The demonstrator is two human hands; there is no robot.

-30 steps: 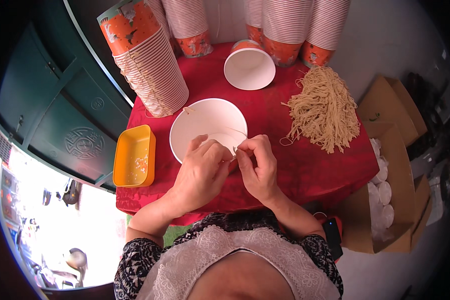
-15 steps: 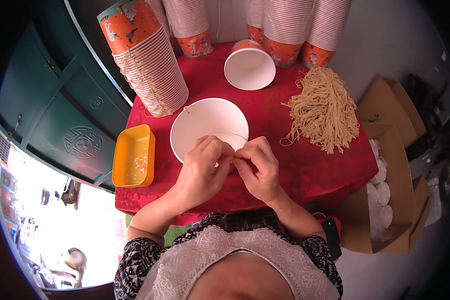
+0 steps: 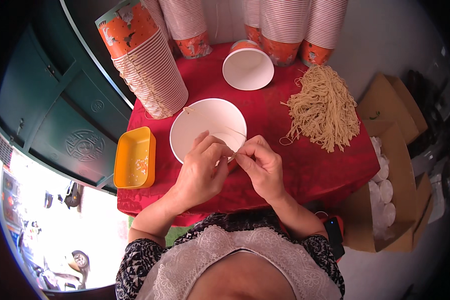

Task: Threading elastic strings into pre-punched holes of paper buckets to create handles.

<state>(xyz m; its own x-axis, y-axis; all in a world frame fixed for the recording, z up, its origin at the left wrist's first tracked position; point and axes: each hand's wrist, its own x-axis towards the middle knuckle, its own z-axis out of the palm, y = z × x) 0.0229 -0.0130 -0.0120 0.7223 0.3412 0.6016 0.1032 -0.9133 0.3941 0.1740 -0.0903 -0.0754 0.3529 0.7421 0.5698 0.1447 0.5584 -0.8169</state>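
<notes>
A paper bucket, white inside, stands with its mouth toward me at the middle of the table. A beige cord passes through its far left rim and crosses the mouth to the near right rim. There my left hand and my right hand meet, both closed in a pinch on the cord's end at the bucket's wall. My fingers partly hide the cord there. To the right lies a loose bundle of beige cords.
A yellow tray with small white and orange bits sits at left on the red tablecloth. Behind it leans a tall stack of paper buckets. Another bucket lies tipped at the back, before wrapped stacks. Cardboard boxes stand at right.
The cord across the bucket's mouth now shows more fully, running taut to the right rim. Both hands remain pinched together there, with the right fingers shifted slightly. The view has moved a little.
</notes>
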